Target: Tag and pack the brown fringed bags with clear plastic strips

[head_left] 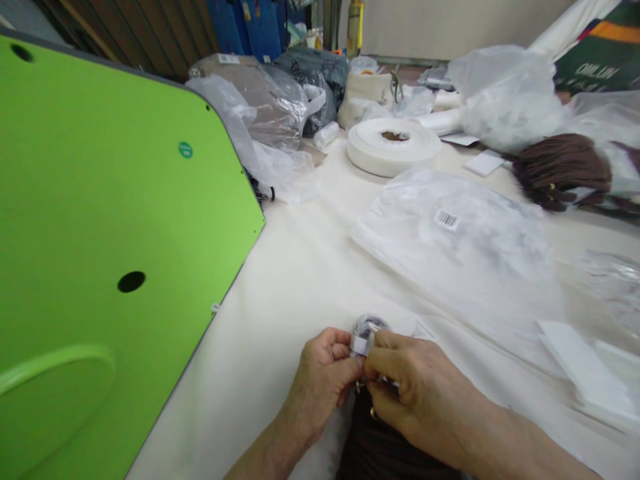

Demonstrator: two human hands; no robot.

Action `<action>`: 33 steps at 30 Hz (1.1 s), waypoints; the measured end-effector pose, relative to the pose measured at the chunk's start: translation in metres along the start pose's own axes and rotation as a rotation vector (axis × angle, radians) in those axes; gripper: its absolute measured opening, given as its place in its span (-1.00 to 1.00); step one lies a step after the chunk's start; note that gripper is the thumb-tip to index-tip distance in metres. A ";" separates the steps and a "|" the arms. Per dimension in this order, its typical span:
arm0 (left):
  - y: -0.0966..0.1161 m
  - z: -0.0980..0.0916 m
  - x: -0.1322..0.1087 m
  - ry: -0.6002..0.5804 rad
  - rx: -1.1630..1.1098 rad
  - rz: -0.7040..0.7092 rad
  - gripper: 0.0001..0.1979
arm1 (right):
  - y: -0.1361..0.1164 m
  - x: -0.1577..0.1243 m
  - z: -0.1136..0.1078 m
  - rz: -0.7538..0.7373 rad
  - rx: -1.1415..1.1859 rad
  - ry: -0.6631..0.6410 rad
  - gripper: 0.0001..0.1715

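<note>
In the head view my left hand (327, 367) pinches the near left side of a small round bundle (370, 325). The bundle looks greyish, with a clear wrap and a white band around part of it. My right hand (415, 373) is closed at its right side, fingertips pressed in close to the left thumb. A thin white piece shows by the right fingers; what it belongs to is unclear. Under both hands lies a dark brown item (395, 447), with small gold-coloured metal bits near its top. The fingers hide where it meets the bundle.
A green board (165, 220) fills the left side. Ahead lie a white tape roll (367, 143) and a clear plastic bag (430, 247) with a barcode label. Brown fringed goods (560, 170) and a white bundled bag (510, 100) are at the right. Wrapped goods (260, 93) are piled behind.
</note>
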State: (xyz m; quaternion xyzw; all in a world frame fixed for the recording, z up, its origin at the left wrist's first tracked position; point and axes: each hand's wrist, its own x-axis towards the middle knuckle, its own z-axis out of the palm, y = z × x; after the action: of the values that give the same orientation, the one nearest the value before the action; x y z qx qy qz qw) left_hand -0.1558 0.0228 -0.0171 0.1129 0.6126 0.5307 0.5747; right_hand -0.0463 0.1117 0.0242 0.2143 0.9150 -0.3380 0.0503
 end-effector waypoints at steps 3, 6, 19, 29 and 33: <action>0.001 0.001 0.000 0.000 -0.007 -0.004 -0.78 | 0.001 -0.001 0.002 0.011 0.029 0.011 -0.78; 0.001 0.002 0.000 0.007 -0.009 -0.002 -0.78 | 0.002 -0.003 0.006 0.033 0.071 0.010 -0.75; -0.005 -0.024 -0.029 0.146 0.636 0.201 -0.79 | 0.010 -0.006 0.016 0.092 0.113 -0.011 -0.79; -0.019 -0.013 -0.027 0.045 0.806 0.209 -0.79 | 0.010 -0.006 0.017 0.076 0.113 -0.003 -0.78; -0.022 -0.014 -0.025 0.086 0.902 0.244 -0.78 | 0.006 -0.007 0.015 -0.026 0.034 0.009 -0.75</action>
State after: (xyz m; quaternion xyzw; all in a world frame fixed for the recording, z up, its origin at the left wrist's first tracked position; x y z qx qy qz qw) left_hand -0.1490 -0.0118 -0.0225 0.4008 0.7876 0.2793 0.3757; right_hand -0.0388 0.1036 0.0112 0.2046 0.9122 -0.3529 0.0380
